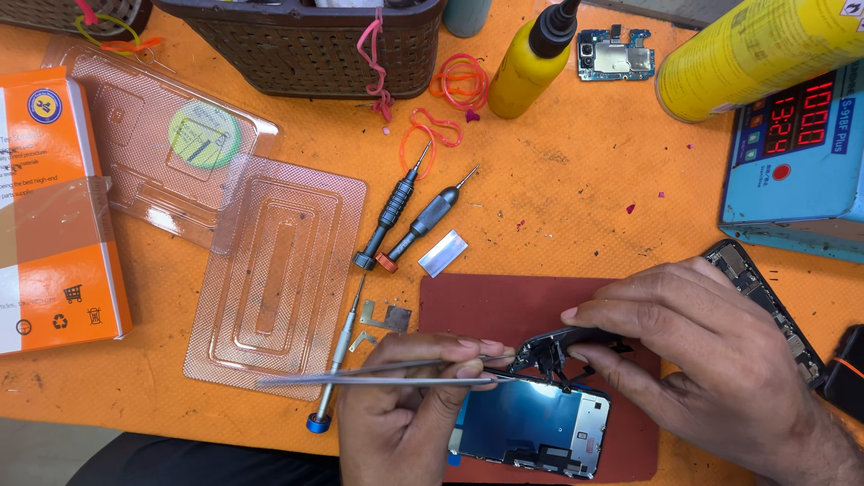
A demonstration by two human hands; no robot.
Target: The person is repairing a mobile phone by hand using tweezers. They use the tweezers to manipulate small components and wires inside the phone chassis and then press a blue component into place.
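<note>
A: I see the blue-black phone screen assembly (531, 427) at 6 o'clock on the dark red mat (504, 306). Left hand (405, 414) pinches long steel tweezers (378, 373), tips at the black flex part (567, 346), which the right hand (711, 351) grips, lifted.

B: Risk?

A: My judgement: a tweezer slip or hard pull could tear the flex. Loose metal brackets (387, 319) could scatter.

B: Containers?

A: Dark woven basket (306, 45) at 12, contents hidden. Clear plastic tray (270, 270) at 9 looks empty.

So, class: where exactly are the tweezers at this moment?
In the head view, low centre: the left hand pinches the tweezers, their tips at the phone screen assembly, beside the right hand.
</note>
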